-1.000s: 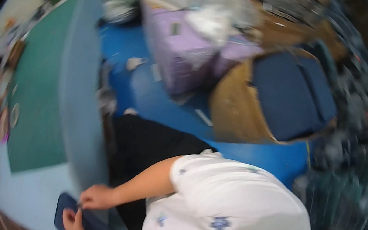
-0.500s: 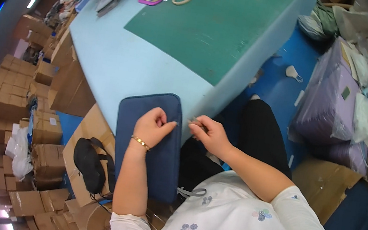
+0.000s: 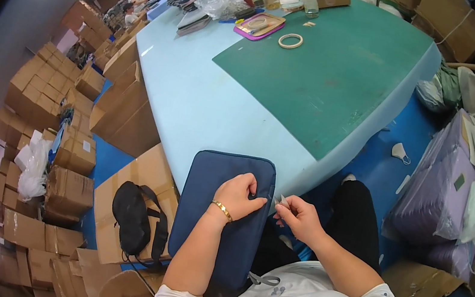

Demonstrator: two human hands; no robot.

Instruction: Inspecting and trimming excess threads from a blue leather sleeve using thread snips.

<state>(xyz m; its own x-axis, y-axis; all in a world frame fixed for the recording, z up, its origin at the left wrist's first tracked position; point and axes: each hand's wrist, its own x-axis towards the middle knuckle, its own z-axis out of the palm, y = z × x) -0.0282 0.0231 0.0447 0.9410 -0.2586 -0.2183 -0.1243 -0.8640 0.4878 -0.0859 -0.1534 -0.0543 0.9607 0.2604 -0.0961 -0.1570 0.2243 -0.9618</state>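
Note:
A navy blue rectangular zip case (image 3: 229, 165) with rounded corners leans over my lap against the table's near corner. My left hand (image 3: 240, 196), wearing a gold bracelet, rests on its upper part with curled fingers, thumb close to the right edge. Whatever is in those fingers, if anything, is too small to make out. Just right of that edge, my right hand (image 3: 301, 217) is closed on a small grey pointed tool (image 3: 283, 201), its tip toward the case. A grey strap loop (image 3: 263, 280) hangs from the case's lower right side.
The light blue table (image 3: 198, 82) carries a green mat (image 3: 327, 70), a tape ring (image 3: 291, 41) and a purple-edged tray (image 3: 259, 27). A black pouch (image 3: 130, 218) with a strap lies on a carton at left. Wrapped purple stacks (image 3: 430, 182) stand right; cartons (image 3: 70, 192) crowd the left.
The view has tilted up and shifted left, so more of the table's far end shows. Both hands keep nearly the same place by the case's right edge.

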